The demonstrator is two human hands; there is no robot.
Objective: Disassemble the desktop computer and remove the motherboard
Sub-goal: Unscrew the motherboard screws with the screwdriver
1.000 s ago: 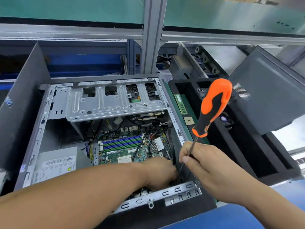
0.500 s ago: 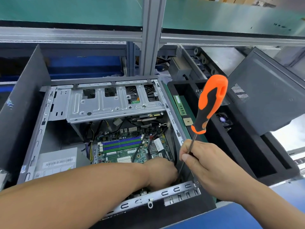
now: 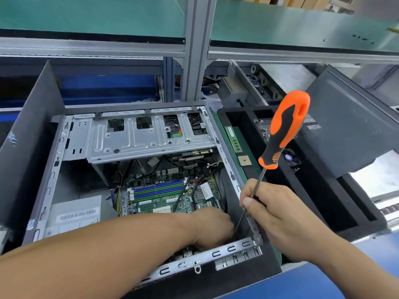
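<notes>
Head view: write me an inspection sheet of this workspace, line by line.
Surface: blue bench top.
Job's things: open computer case; motherboard inside it; screwdriver, shaft angled down into the case.
Clutter: black foam tray with loose parts; grey side panel.
Grippers: right hand grips the screwdriver shaft; left hand reaches inside the case, fingers hidden.
Cables: bundles beside the motherboard.
Surroundings: aluminium frame, roller conveyor.

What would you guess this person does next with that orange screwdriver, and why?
Probably turn the screwdriver to loosen a screw near the motherboard corner. The right hand pinches its shaft, the tip dips into the case beside the left hand, which reaches in there. The screw itself is hidden.
</notes>
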